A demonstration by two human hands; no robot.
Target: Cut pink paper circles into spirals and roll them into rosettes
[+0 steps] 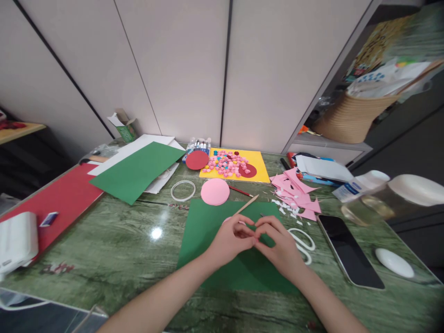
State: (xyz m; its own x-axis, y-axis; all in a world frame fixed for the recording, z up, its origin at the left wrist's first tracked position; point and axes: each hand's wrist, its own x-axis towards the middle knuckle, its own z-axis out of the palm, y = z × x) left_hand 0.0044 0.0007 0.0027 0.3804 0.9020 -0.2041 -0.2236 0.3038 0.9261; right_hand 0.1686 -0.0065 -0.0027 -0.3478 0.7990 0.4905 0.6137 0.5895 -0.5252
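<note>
- Two bare hands meet above a green sheet [196,236], the fingertips of the left hand [227,240] and right hand [280,247] drawn together; whether a small piece is pinched between them cannot be told.
- Just beyond the left hand, a pointed wooden stick [248,204] slants out from behind the fingers, with a sliver of pink paper [226,219] close by, mostly hidden; whether the hand grips either is unclear.
- Light and thin by its look, the pink paper should bend and crease easily, and seems best taken at its rim between finger and thumb. The stick appears light and stiff, better gripped along its shaft, clear of the point.
- White scissors handles [305,249] show beside the right hand.
- Past the sheet sit a pink disc [215,191], a white ring [182,200] and a red pencil [241,190].
- Farther back, pink beads [229,162] crowd a yellow sheet [262,162].
- At right, pink scraps [293,192] lie near a phone [350,252]; at far left, a white device [17,240] rests by a red sheet [69,194].
</note>
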